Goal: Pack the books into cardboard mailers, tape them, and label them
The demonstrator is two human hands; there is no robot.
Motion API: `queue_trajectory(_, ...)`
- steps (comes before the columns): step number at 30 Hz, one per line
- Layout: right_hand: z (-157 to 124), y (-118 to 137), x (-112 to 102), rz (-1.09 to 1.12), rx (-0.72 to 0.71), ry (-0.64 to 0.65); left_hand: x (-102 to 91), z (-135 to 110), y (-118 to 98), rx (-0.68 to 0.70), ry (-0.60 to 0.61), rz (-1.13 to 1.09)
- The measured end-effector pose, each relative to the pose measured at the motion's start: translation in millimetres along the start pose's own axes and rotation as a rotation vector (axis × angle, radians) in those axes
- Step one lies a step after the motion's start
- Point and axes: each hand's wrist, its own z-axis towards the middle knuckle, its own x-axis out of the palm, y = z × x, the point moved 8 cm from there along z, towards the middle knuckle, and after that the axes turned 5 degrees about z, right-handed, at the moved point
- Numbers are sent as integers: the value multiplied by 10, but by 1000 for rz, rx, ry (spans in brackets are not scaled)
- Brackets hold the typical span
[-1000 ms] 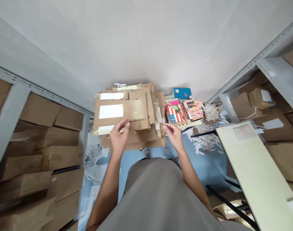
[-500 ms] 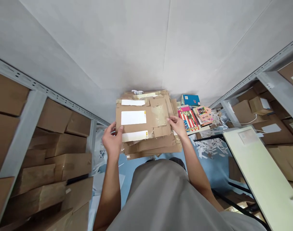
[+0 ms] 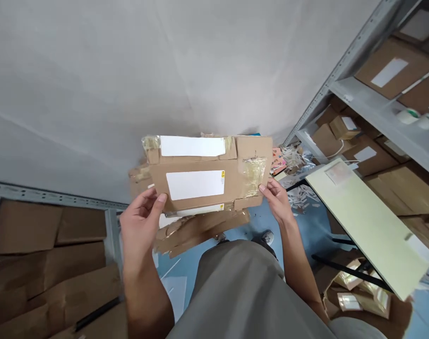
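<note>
Between my two hands is a flattened cardboard box (image 3: 200, 165) with white labels and clear tape on it. My left hand (image 3: 142, 216) pinches its lower left corner between thumb and fingers. At the lower right edge, beside the taped patch, my right hand (image 3: 277, 198) grips it the same way. Below and behind it shows a stack of flattened cardboard (image 3: 203, 230), partly hidden by the held box. A white label (image 3: 196, 184) with a small yellow mark sits at the middle of the held box.
Shelves with cardboard boxes (image 3: 393, 66) stand to the right, and more boxes (image 3: 83, 282) fill the left side. A pale table (image 3: 369, 221) stands at the right, with an open carton (image 3: 401, 310) under it. Paper strips (image 3: 304, 197) lie on the blue floor.
My hands have raised the flattened box off the stack, closer to me. The view has turned rightward, and the box now hides most of the books beside the stack.
</note>
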Motion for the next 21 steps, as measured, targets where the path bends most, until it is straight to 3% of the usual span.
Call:
queue_trajectory(4, -171, 106, -982, -21, 27, -129, 924, -237, -311, 24, 161, -2)
queue_trajectory(9, -582, 216, -2412, 3, 19, -305, 2466, -794, -678, 10, 480, -111)
queue_trajectory(16, -1468, 174, -4350, -46, -53, -637, 4702, -1992, -1086, 19, 930, -120)
queue_trajectory(19, -1936, 9, -5015, -172, 1, -838, 5502, -2563, -1159, 85, 1141, -72)
queue_trajectory(21, -2217, -133, -5342, -234, 69, -955, 5949, -2874, -1171, 168, 1223, -6)
